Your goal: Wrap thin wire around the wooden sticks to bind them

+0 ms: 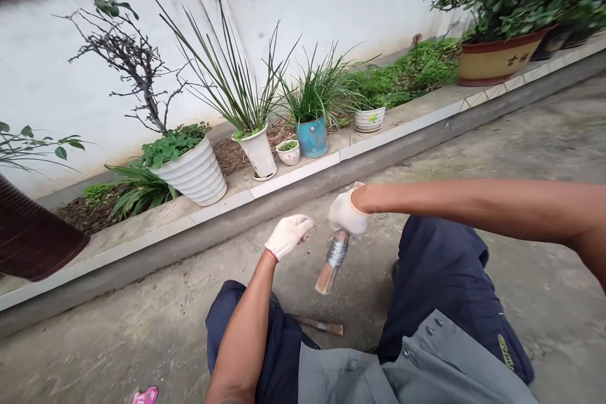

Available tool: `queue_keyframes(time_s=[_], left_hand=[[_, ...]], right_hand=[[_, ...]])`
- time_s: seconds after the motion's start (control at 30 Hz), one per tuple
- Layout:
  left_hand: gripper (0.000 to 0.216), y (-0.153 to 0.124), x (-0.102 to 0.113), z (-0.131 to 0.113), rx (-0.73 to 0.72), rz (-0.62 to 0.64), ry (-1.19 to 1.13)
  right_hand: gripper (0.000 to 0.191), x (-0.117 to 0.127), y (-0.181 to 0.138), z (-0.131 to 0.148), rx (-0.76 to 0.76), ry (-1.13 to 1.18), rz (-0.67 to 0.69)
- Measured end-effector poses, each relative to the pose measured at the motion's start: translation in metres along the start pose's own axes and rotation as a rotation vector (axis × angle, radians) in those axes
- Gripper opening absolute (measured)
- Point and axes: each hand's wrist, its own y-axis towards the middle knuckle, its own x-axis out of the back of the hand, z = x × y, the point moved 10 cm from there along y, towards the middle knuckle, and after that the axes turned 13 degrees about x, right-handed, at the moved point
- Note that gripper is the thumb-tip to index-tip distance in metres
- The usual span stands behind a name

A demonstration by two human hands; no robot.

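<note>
My right hand [349,211], in a white knit glove, is wrapped round a wooden handle [337,252] bound with silvery wire. Its blunt bare end points down toward me; whatever lies beyond the fist is hidden. Just to the left, and apart from it, my left hand [290,235] wears a matching glove with a red cuff edge. Its fingers are curled together, and what they may hold is too small to make out. Below, between my knees, another wooden stick [322,326] with a wire-bound part lies on the concrete, partly behind my left leg.
A low tiled kerb [265,186] runs across in front of me. Along it stand a ribbed white pot [194,170], a tall white pot [259,151], a blue pot [312,137] and a large yellow pot [502,60]. A pink object [145,396] lies at lower left.
</note>
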Motion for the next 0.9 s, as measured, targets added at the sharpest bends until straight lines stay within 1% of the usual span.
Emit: queue_keyframes(time_s=[0.03, 0.07, 0.1, 0.13, 0.17, 0.23, 0.27, 0.33, 0.4, 0.47, 0.5, 0.57, 0.63, 0.67, 0.73, 0.8, 0.83, 0.87, 0.9], left_hand=[[0.029, -0.001, -0.003, -0.001, -0.010, 0.016, -0.015], [0.030, -0.003, -0.005, -0.003, -0.026, 0.027, -0.036], [0.032, -0.005, -0.006, -0.005, -0.041, 0.031, -0.060], [0.035, -0.007, -0.007, -0.007, -0.054, 0.035, -0.084], [0.037, -0.009, -0.008, -0.008, -0.062, 0.040, -0.106], [0.037, -0.010, -0.010, -0.009, -0.063, 0.052, -0.128], [0.036, -0.011, -0.012, -0.009, -0.061, 0.060, -0.125], [0.033, -0.010, -0.013, -0.008, -0.042, 0.069, -0.105], [0.032, -0.008, -0.013, -0.007, -0.021, 0.070, -0.067], [0.034, -0.007, -0.011, -0.007, -0.009, 0.063, -0.031], [0.035, -0.007, -0.009, -0.007, -0.008, 0.056, -0.013], [0.037, -0.006, -0.003, -0.008, -0.003, 0.026, 0.021], [0.037, -0.004, 0.002, -0.008, -0.008, 0.003, 0.032], [0.037, -0.004, 0.003, -0.008, -0.009, 0.004, 0.033], [0.035, -0.003, 0.002, -0.007, -0.010, 0.019, 0.027], [0.034, -0.003, -0.004, -0.008, -0.032, 0.058, 0.017], [0.033, -0.005, -0.007, -0.010, -0.054, 0.082, 0.011], [0.033, -0.006, -0.010, -0.012, -0.075, 0.103, 0.002], [0.034, -0.007, -0.012, -0.014, -0.088, 0.113, -0.010]], right_hand=[[0.029, 0.001, -0.002, 0.007, 0.042, 0.025, 0.020], [0.034, 0.006, -0.004, 0.013, 0.079, 0.056, 0.011], [0.038, 0.016, -0.005, 0.016, 0.094, 0.084, -0.035], [0.041, 0.030, -0.007, 0.014, 0.078, 0.099, -0.120], [0.041, 0.046, -0.009, 0.008, 0.030, 0.099, -0.223], [0.039, 0.071, -0.017, -0.011, -0.126, 0.062, -0.401], [0.037, 0.079, -0.020, -0.021, -0.217, 0.024, -0.453], [0.031, 0.087, -0.026, -0.039, -0.372, -0.064, -0.481], [0.033, 0.087, -0.027, -0.052, -0.464, -0.160, -0.441], [0.033, 0.079, -0.023, -0.058, -0.504, -0.252, -0.340], [0.030, 0.071, -0.020, -0.059, -0.498, -0.282, -0.273], [0.025, 0.050, -0.013, -0.053, -0.438, -0.310, -0.131], [0.022, 0.022, -0.008, -0.036, -0.310, -0.290, 0.010], [0.021, 0.012, -0.009, -0.028, -0.278, -0.278, 0.039], [0.018, -0.002, -0.015, -0.006, -0.190, -0.257, 0.068], [0.017, -0.007, -0.023, 0.022, -0.039, -0.245, 0.072], [0.016, -0.004, -0.027, 0.032, 0.016, -0.243, 0.055], [0.017, 0.003, -0.032, 0.038, 0.036, -0.237, 0.015], [0.018, 0.015, -0.037, 0.037, 0.010, -0.226, -0.052]])
